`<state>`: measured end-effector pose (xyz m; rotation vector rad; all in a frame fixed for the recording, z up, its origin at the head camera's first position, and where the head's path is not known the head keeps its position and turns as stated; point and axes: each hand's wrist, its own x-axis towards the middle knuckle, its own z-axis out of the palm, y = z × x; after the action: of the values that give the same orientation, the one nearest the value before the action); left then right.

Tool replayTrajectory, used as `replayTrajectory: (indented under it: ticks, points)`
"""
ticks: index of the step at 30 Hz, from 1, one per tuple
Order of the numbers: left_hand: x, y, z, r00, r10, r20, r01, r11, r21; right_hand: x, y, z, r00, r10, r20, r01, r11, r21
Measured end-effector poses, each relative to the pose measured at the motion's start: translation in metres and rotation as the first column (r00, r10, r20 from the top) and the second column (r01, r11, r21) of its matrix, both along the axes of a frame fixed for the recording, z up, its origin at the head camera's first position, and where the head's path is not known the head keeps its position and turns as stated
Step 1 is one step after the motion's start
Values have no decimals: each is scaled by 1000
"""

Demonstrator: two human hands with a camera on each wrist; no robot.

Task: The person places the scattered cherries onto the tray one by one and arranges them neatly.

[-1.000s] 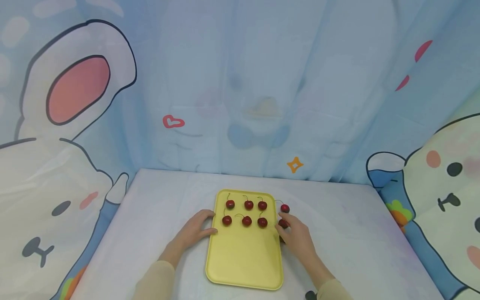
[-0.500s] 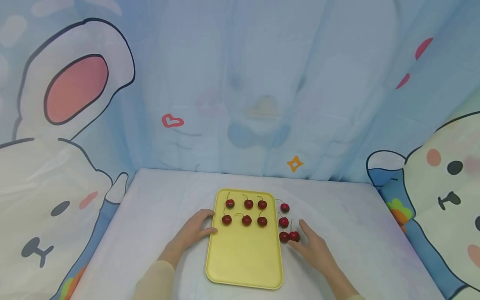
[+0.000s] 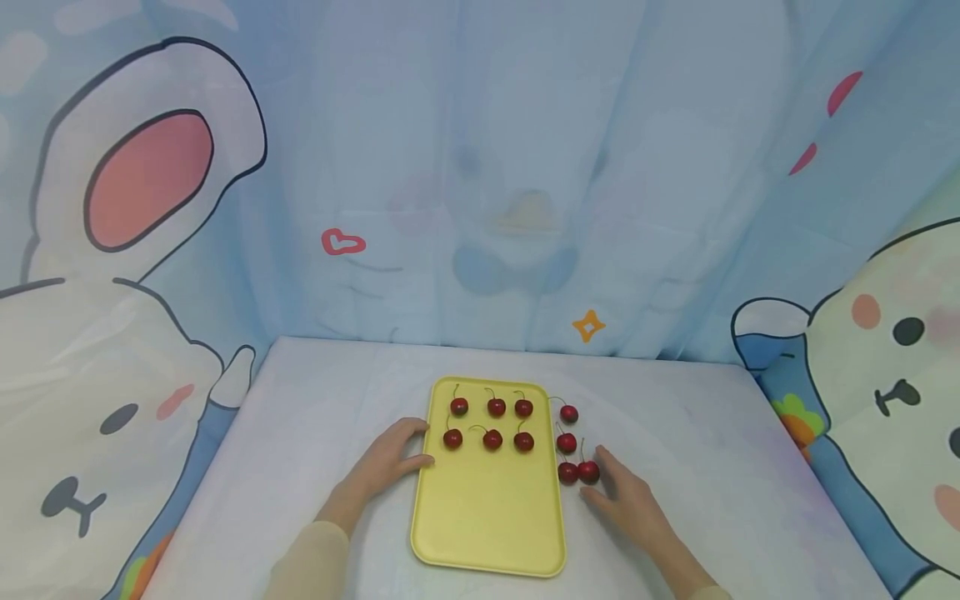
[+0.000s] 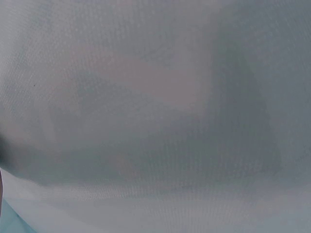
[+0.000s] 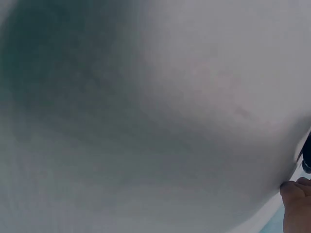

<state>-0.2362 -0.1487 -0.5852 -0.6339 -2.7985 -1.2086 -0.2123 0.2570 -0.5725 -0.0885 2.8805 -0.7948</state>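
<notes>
A yellow tray [image 3: 487,517] lies on the white-covered table, with two rows of three red stemmed cherries on its far half, one of them the middle near cherry [image 3: 492,440]. My left hand [image 3: 386,457] rests at the tray's left rim, thumb and fingers spread apart. To the right of the tray lie several more cherries, among them the far one [image 3: 568,413] and a touching pair at the near end. My right hand [image 3: 626,504] is beside the right cherry of that pair [image 3: 588,472], its thumb and fingers parted. Whether it touches that cherry, I cannot tell.
The white tablecloth [image 3: 720,467] extends on both sides of the tray. Behind the table hangs a pale blue curtain [image 3: 510,167] with cartoon animals. Both wrist views are mostly blurred cloth; a dark object [image 5: 306,155] shows at the right wrist view's edge.
My right hand has moved from the tray's right rim rightward and toward me, uncovering the cherries there; lately it has shifted only slightly. The left hand and the tray have stayed put.
</notes>
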Motion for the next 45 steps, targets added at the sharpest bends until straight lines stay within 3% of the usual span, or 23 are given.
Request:
replayTrajectory:
  ticks: [15, 23, 28, 38, 42, 45]
  points:
    - [-3, 1, -3, 1000, -3, 1, 3, 1000, 1, -1, -2, -7, 981, 118, -156, -112, 993, 44]
    - [-2, 1, -3, 1000, -8, 0, 8, 1000, -3, -2, -5, -5, 984, 92, -150, -84, 994, 64]
    - [-1, 1, -3, 1000, -8, -14, 8, 1000, -3, -2, -10, 7, 984, 53, -172, -53, 999, 10]
    - [-1, 1, 1, 1000, -7, -10, 7, 1000, 5, 8, -60, 38, 983, 99, -152, -112, 991, -77]
    - [-1, 1, 1, 1000, -3, -6, 3, 1000, 4, 13, -86, 39, 981, 143, -133, -160, 978, -131]
    - [-2, 0, -1, 1000, 1, -1, -1, 1000, -6, 16, -103, 36, 966, 212, -152, -234, 960, -152]
